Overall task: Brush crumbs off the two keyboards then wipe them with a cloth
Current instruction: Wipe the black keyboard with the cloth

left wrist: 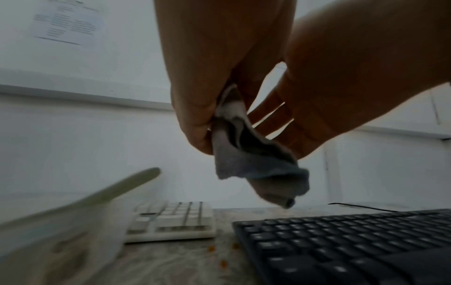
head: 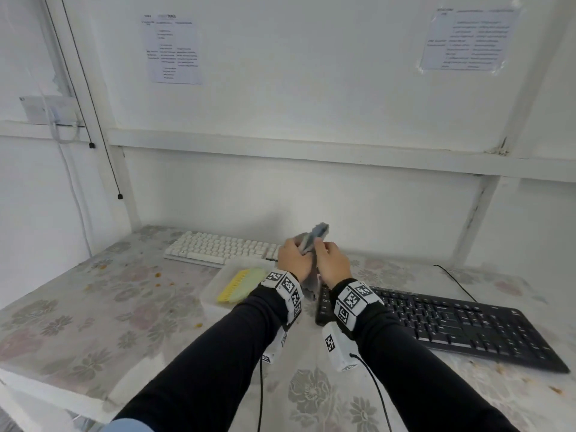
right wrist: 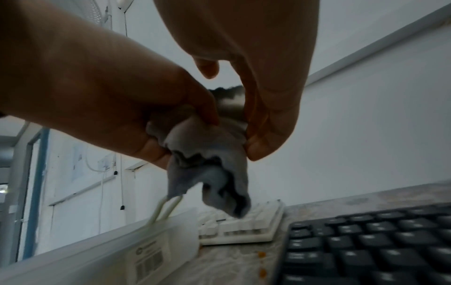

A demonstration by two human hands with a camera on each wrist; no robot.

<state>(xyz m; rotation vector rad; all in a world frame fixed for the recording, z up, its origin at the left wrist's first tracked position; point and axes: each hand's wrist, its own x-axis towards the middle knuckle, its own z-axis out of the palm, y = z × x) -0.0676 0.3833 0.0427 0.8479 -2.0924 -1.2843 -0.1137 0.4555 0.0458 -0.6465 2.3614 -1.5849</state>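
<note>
Both hands hold a grey cloth (head: 314, 236) up in the air between the two keyboards. My left hand (head: 293, 257) grips its left side and my right hand (head: 332, 263) pinches its right side; a loose end hangs down (left wrist: 263, 173) (right wrist: 209, 173). The white keyboard (head: 218, 247) lies at the back of the table, behind the hands. The black keyboard (head: 452, 322) lies to the right, partly under my right wrist. A yellow-green brush (head: 241, 283) rests in a clear plastic tray (head: 218, 275) just left of my left wrist.
The table has a flowered cover (head: 93, 307) with orange crumbs (head: 158, 275) scattered at the left and near the black keyboard's front right. A black cable (head: 455, 280) runs behind the black keyboard. A white wall stands close behind the table.
</note>
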